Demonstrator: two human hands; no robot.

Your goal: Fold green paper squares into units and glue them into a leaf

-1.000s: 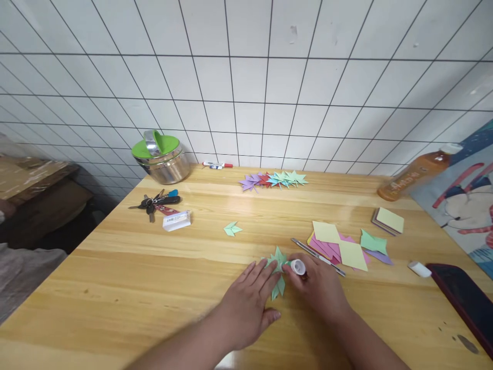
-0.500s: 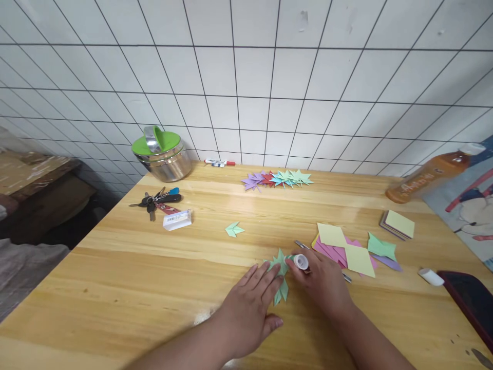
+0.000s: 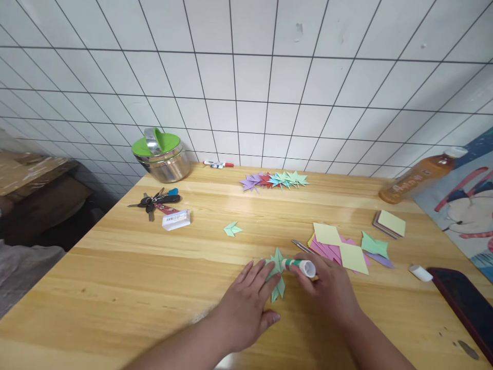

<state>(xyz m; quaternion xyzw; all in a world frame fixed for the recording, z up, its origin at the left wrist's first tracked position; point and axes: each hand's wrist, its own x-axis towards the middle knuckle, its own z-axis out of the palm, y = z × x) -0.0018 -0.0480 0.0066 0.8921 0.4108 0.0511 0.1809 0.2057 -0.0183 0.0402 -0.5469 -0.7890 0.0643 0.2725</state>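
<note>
A green folded paper star [image 3: 278,289] lies on the table, partly hidden by my left hand [image 3: 248,303]. That hand rests flat with its fingers stretched over the star's left side. My right hand [image 3: 325,285] grips a glue stick [image 3: 298,266], white with a green label, tilted so one end touches the star's right edge. Left of and beyond the star lies a small green folded paper piece [image 3: 232,229]. A row of purple, red, blue and green paper stars [image 3: 275,180] lies near the wall.
Loose yellow sheets [image 3: 354,258] lie over pink folded papers beside a pen [image 3: 301,245]. Farther right are a sticky-note stack [image 3: 390,224], a white cap [image 3: 420,273], a phone [image 3: 464,303] and a bottle [image 3: 423,174]. Keys [image 3: 154,200], an eraser [image 3: 176,220] and a green-lidded pot [image 3: 164,156] stand left.
The glue stick has swung more sideways, showing more of its green label, as my right hand shifted slightly right. My left hand stays on the star. The view has turned a little.
</note>
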